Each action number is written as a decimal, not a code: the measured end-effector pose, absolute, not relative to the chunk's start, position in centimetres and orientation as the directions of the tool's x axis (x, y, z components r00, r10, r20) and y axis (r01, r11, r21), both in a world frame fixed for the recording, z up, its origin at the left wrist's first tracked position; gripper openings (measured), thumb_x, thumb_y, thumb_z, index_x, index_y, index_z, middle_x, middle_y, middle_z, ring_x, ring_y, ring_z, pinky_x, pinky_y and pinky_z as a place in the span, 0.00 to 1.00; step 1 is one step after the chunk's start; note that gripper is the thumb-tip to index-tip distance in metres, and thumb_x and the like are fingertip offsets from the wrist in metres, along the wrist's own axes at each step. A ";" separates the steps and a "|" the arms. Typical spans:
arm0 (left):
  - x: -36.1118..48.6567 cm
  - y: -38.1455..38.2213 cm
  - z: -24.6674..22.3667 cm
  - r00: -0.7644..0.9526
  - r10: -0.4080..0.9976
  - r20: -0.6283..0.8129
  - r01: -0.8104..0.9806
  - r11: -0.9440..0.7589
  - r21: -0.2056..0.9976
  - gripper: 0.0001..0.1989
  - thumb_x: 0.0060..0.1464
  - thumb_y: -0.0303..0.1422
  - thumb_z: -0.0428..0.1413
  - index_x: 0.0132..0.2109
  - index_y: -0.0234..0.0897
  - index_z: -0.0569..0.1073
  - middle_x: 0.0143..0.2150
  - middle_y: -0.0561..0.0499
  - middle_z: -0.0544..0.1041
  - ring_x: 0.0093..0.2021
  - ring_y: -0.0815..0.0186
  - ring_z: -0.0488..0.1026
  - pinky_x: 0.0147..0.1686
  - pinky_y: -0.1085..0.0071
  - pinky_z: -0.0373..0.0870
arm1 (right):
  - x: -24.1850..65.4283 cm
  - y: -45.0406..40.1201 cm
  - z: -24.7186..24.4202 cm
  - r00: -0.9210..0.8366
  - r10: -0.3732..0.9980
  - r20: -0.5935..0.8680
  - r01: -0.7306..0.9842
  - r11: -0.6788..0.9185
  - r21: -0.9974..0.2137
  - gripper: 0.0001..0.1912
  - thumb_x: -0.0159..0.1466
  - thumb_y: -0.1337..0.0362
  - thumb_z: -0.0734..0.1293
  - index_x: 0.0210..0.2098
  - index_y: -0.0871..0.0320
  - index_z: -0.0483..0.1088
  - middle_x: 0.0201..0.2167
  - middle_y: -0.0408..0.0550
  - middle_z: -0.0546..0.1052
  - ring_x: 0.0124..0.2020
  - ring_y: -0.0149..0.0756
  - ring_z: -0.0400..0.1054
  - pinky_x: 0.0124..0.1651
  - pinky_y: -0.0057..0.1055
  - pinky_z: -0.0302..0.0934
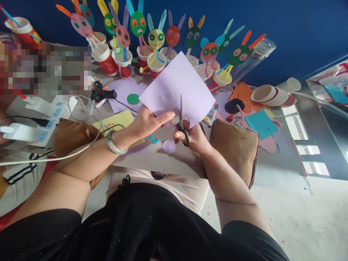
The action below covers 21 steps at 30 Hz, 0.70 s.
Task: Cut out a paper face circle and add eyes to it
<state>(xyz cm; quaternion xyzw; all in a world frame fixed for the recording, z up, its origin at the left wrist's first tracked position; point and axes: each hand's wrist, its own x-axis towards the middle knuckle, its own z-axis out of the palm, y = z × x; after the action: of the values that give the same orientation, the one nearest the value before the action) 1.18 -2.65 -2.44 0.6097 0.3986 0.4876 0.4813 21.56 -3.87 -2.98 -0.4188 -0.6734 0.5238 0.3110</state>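
Observation:
My left hand [152, 120] grips the lower left edge of a light purple sheet of paper [185, 79], thumb on top. In my right hand [197, 139] is a pair of black-handled scissors [181, 112], blades pointing up and lying over the sheet's lower part. Whether the blades have cut into the paper I cannot tell. Below my hands, on the table [163, 161], lie a purple paper circle [169, 146] and several small blue pieces [154, 140]. Beyond my left hand a green paper circle [133, 99] rests on more purple paper.
Paper cups [123, 63] holding rabbit-eared paper faces line the back. A black glue gun [102, 92] and a power strip [51, 121] with cables are on the left. Brown padded blocks [236, 146] flank my arms. Stacked cups [269, 96] and coloured paper lie right. Another person sits left.

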 end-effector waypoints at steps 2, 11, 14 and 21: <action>1.1 -2.6 -2.5 0.202 0.956 0.214 0.035 -0.225 0.974 0.16 0.60 0.45 0.65 0.31 0.40 0.76 0.25 0.51 0.81 0.25 0.64 0.78 0.28 0.66 0.80 | 21.7 -3.8 -3.0 -0.458 0.888 -0.025 0.253 0.104 -0.962 0.38 0.52 0.26 0.76 0.23 0.55 0.67 0.18 0.42 0.72 0.21 0.30 0.63 0.26 0.31 0.59; 1.0 -2.5 -2.6 0.189 0.952 0.240 0.038 -0.251 0.967 0.17 0.60 0.47 0.66 0.33 0.40 0.76 0.26 0.52 0.81 0.26 0.64 0.78 0.28 0.67 0.80 | 22.0 -3.8 -3.1 -0.458 0.888 -0.041 0.277 0.098 -0.956 0.36 0.54 0.29 0.77 0.23 0.55 0.66 0.18 0.43 0.70 0.21 0.30 0.64 0.25 0.31 0.57; 1.0 -2.5 -2.4 0.183 0.950 0.251 0.039 -0.263 0.964 0.18 0.59 0.48 0.66 0.32 0.40 0.76 0.26 0.51 0.81 0.26 0.64 0.79 0.28 0.67 0.80 | 22.1 -3.9 -3.1 -0.455 0.890 -0.044 0.283 0.098 -0.954 0.37 0.53 0.28 0.77 0.23 0.55 0.66 0.17 0.42 0.70 0.20 0.30 0.62 0.25 0.30 0.57; 0.8 -2.4 -1.9 0.204 0.944 0.259 0.033 -0.271 0.962 0.19 0.58 0.51 0.67 0.34 0.40 0.77 0.29 0.49 0.83 0.26 0.63 0.80 0.29 0.66 0.82 | 22.1 -3.9 -3.1 -0.443 0.895 -0.051 0.286 0.088 -0.954 0.36 0.52 0.29 0.78 0.24 0.55 0.68 0.16 0.42 0.71 0.20 0.31 0.62 0.25 0.32 0.58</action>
<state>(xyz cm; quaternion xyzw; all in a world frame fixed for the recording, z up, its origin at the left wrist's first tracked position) 0.79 -2.38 -1.86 0.6248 0.3908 0.4952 0.4601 22.10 -3.86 -3.08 -0.4372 -0.6755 0.5149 0.2956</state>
